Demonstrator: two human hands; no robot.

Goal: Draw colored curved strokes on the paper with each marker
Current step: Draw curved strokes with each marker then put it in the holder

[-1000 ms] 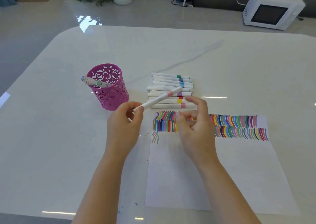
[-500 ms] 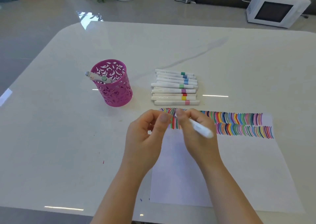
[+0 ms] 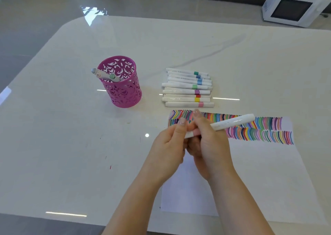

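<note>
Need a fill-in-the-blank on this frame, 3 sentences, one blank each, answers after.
1. The pen holder standing left of the row of markers is ____ in colour.
2. The left hand and right hand together hold one white ____.
3. The colored strokes fill the paper only along its ____ edge, farthest from the person.

Answers: pink; marker; top
</note>
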